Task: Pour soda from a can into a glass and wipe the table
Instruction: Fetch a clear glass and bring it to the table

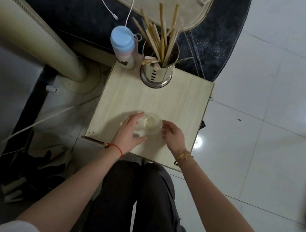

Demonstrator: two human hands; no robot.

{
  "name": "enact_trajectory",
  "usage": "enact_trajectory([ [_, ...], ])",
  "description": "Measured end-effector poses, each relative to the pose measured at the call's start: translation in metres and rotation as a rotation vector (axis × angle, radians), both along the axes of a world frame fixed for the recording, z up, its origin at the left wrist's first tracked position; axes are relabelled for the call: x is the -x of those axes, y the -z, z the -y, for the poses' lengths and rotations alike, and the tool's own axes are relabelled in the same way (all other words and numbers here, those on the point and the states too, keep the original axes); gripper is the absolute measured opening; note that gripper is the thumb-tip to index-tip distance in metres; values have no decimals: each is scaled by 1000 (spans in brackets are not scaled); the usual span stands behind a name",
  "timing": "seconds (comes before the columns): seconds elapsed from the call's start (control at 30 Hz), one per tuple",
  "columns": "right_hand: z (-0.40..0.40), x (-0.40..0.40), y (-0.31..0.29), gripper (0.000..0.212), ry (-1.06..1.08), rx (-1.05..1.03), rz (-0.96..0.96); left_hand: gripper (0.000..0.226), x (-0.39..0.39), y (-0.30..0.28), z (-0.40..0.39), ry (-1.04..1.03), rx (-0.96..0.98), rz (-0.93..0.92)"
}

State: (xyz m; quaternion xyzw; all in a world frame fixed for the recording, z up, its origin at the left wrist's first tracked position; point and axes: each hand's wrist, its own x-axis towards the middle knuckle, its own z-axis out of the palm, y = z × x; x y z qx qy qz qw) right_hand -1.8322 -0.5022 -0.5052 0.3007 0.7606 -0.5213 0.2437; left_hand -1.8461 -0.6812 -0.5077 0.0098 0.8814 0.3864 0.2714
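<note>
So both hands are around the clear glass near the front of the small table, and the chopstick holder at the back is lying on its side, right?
Not quite. In the head view the chopstick holder stands upright, not on its side. The rest holds: left hand and right hand flank the clear glass on the table.

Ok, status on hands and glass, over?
Left hand and right hand cupping the glass, grip unclear. Glass upright on table. No can in view.

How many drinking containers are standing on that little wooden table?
2. A clear glass stands near the table's front edge, between the left hand and right hand. A blue-lidded bottle stands at the back left corner, beside the chopstick holder. No soda can shows.
</note>
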Motion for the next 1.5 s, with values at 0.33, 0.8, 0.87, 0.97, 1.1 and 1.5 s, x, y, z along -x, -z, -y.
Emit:
enact_trajectory([
  [0.33, 15, 0, -24, 33, 1, 33, -73, 67, -3, -13, -6, -72, -95, -37],
  [0.8, 19, -41, -194, 34, 101, 158, -5, 60, -17, -196, 9, 70, -156, -64],
  [0.87, 19, -54, -213, 34, 140, 193, -14, 59, -23, -215, 10, 95, -169, -60],
  [0.97, 16, -71, -239, 33, 216, 254, -25, 57, -30, -238, 7, 141, -188, -61],
  [1.1, 5, -92, -267, 32, 316, 298, -64, 57, -34, -266, -7, 217, -193, -74],
  [1.5, -66, -196, -327, 31, 706, 293, -244, 52, -68, -329, -112, 623, -303, -80],
])
